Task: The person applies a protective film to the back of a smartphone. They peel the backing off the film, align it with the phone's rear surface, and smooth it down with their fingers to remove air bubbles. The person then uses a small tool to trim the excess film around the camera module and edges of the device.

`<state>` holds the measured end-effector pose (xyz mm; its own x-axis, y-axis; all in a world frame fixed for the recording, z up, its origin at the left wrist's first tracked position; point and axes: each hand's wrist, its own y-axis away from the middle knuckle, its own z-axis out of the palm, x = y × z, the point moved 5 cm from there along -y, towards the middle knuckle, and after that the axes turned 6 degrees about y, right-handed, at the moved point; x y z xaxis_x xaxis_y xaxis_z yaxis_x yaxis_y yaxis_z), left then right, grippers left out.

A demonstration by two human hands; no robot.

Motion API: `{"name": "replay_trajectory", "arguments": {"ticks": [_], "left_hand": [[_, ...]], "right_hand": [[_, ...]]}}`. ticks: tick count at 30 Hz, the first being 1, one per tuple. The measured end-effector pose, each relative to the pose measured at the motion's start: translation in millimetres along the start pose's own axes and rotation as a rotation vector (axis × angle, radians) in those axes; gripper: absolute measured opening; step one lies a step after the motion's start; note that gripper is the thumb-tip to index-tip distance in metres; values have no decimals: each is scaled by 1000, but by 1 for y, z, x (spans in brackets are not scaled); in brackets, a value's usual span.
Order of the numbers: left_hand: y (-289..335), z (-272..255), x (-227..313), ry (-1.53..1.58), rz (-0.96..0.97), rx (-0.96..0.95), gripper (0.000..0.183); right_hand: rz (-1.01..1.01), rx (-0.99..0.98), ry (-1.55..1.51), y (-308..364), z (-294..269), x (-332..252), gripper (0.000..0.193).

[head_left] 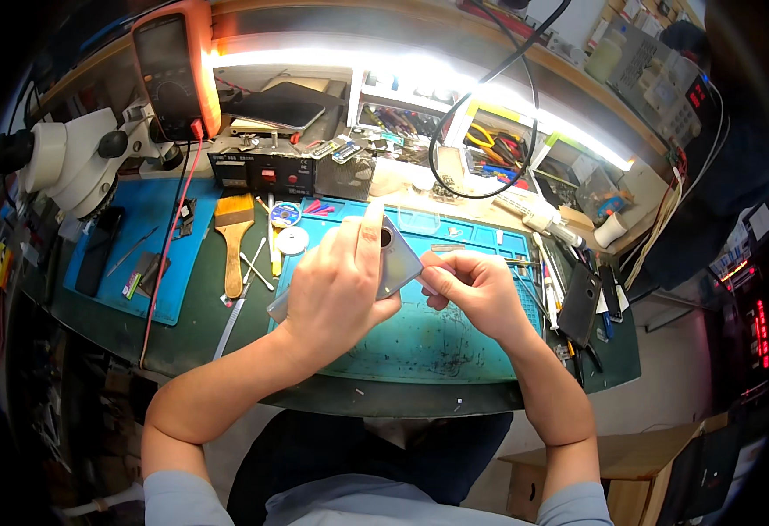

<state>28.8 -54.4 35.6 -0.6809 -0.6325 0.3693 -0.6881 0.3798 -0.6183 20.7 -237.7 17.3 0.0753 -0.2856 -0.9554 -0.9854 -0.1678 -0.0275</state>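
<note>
My left hand (336, 276) is wrapped around a silvery smartphone (399, 259), its back with a dark round camera ring facing up toward me. The phone is tilted above the blue repair mat (428, 342). At the phone's right corner, the thumb and forefinger of my right hand (472, 285) are pinched together. Whether they grip the phone's edge or something tiny there cannot be seen. Much of the phone's left part lies behind my left hand.
A wooden brush (234, 241), cotton swabs (257, 270) and solder spools (292, 239) lie to the left. Farther left are a microscope (73, 162) and an orange multimeter (174, 70). A black cable (435, 145) loops overhead. Pens, tools and a dark phone-shaped panel (580, 302) crowd the right.
</note>
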Motion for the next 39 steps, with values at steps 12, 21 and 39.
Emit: {"name": "replay_trajectory", "arguments": {"ticks": [12, 21, 39], "left_hand": [[1, -2, -4, 0, -81, 23, 93], [0, 2, -8, 37, -127, 2, 93], [3, -2, 1, -11, -3, 41, 92]], "right_hand": [[-65, 30, -124, 2, 13, 6, 24], [0, 49, -133, 1, 15, 6, 25], [26, 46, -108, 1, 11, 7, 22]]}}
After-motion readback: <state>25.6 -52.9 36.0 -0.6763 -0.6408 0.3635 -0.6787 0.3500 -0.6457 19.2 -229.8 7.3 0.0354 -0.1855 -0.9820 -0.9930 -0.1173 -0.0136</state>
